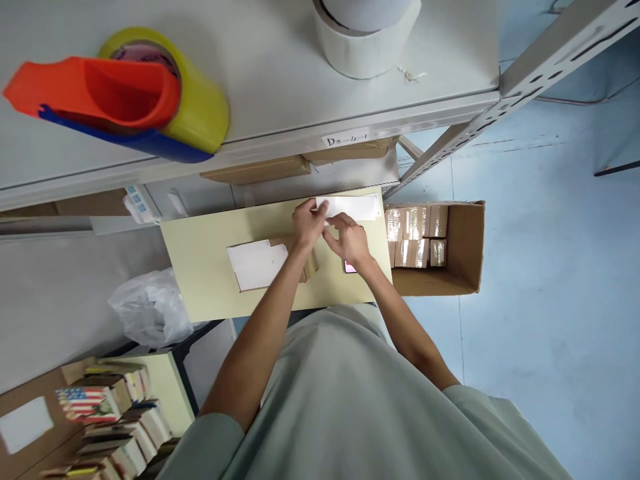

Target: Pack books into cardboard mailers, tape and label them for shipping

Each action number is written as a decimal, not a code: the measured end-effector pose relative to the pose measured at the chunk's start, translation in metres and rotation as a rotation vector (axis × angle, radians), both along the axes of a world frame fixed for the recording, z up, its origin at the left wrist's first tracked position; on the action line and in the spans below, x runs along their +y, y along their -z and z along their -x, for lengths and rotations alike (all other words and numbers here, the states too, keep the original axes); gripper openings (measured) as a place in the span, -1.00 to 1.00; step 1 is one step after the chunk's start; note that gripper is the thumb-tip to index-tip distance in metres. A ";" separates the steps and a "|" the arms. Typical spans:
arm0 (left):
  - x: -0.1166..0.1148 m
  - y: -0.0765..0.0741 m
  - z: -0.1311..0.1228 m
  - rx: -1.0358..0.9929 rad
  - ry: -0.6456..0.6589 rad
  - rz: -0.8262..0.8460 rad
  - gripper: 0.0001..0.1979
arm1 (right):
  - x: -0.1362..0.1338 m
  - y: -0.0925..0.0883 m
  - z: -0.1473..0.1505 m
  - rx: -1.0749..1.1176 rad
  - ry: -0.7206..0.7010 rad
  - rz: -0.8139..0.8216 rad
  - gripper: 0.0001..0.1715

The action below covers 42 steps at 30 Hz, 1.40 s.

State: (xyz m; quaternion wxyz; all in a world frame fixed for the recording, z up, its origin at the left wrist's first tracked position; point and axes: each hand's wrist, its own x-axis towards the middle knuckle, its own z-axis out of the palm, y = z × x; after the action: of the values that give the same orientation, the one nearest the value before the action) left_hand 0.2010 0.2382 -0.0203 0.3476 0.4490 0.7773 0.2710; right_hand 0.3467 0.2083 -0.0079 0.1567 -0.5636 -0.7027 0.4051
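Observation:
At the far edge of the pale yellow tabletop [200, 293], my left hand [307, 224] pinches the left end of a long white paper strip [355, 207]. My right hand [351, 240], with a ring on one finger, is close beside it. Its thumb and forefinger are bent and a little apart, near the left thumb, with nothing visible between them. White sheets [257, 264] lie on a brown cardboard piece [309, 267], partly hidden by my left forearm. A phone with a pink screen [349, 267] peeks out under my right hand.
An open carton [465, 248] with several small taped boxes stands right of the table. Above is a grey shelf [270, 73] with a tape dispenser [125, 93] and white rolls [363, 47]. A plastic bag [153, 307] and books [120, 427] are at left.

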 end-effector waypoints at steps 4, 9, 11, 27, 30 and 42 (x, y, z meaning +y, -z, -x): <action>0.006 0.007 0.028 0.035 -0.063 0.054 -0.62 | 0.035 0.023 0.000 0.064 0.176 0.185 -0.65; 0.010 0.017 0.037 -0.087 -0.153 0.116 -0.63 | 0.083 0.061 0.002 0.130 0.324 0.545 -0.40; 0.011 0.020 0.039 -0.027 -0.126 0.136 -0.59 | 0.091 0.071 0.004 0.148 0.345 0.608 -0.36; 0.023 0.037 0.059 0.059 -0.098 0.183 -0.63 | 0.091 0.084 0.009 0.204 0.462 0.685 -0.40; 0.023 0.036 0.063 0.037 -0.120 0.241 -0.64 | 0.091 0.085 0.010 0.209 0.470 0.694 -0.43; 0.011 0.039 0.083 0.231 -0.027 0.227 -0.59 | 0.091 0.088 0.008 0.199 0.453 0.648 -0.45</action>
State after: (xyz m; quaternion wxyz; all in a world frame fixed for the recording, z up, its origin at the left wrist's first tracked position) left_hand 0.1182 0.2494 -0.0595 0.3008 0.4248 0.8435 0.1328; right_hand 0.3383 0.2997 -0.0955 0.1235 -0.6822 -0.3782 0.6134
